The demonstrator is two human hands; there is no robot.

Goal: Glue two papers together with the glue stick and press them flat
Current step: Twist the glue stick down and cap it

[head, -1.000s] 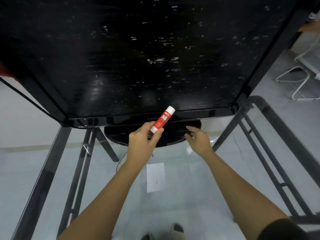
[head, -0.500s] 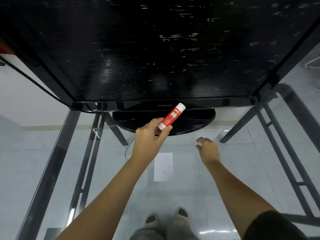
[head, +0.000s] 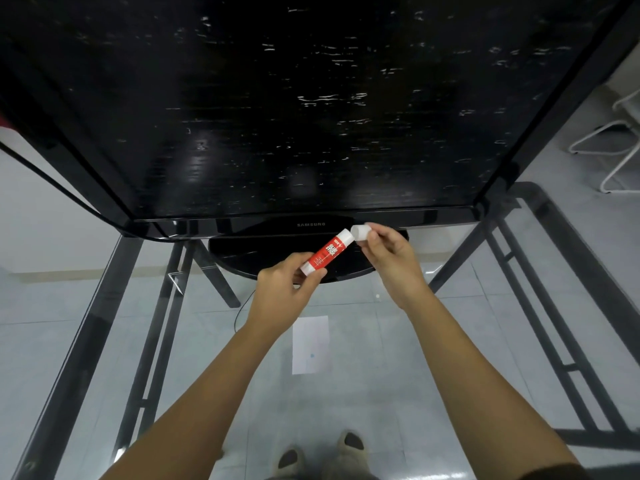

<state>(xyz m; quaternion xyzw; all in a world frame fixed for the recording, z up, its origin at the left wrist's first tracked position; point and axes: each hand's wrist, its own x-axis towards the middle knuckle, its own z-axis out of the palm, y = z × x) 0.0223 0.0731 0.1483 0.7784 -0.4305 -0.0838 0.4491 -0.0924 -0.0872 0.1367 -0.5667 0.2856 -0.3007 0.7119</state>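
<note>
One glue stick point(head: 327, 251), red label and white ends, held slanted above the glass worktop point(head: 426, 355), base low and near, capped end high and away. Base gripped by the left hand point(head: 282, 294), with fingers point(head: 313, 276) curled round the lower end. White cap point(head: 361, 233) at the upper end pinched by the right hand point(head: 391, 259), fingers point(head: 373, 239) and thumb clenched on it. Cap tilted off the tube's line and touching its rim; fully off or partly seated, cannot tell. Both hands raised and close together, bridged by the stick.

Below the left fingers and nearer the body: one white paper sheet point(head: 310, 344), flat, with a small blue mark near its middle. On the glass or on the floor beneath, cannot tell.

Just beyond both sets of fingers: black oval stand point(head: 242, 252) of a large dark television point(head: 311, 116) set on the worktop, screen marked with pale streaks.

Left of the left wrist: thin dark cable point(head: 238, 315), curved.

Through the glass: dark metal frame point(head: 162, 306), pale tiled floor, two slippered feet point(head: 351, 441) at the near edge.

Far to the right of the right fingers: white tubular chair frame point(head: 616, 148) on the floor.
</note>
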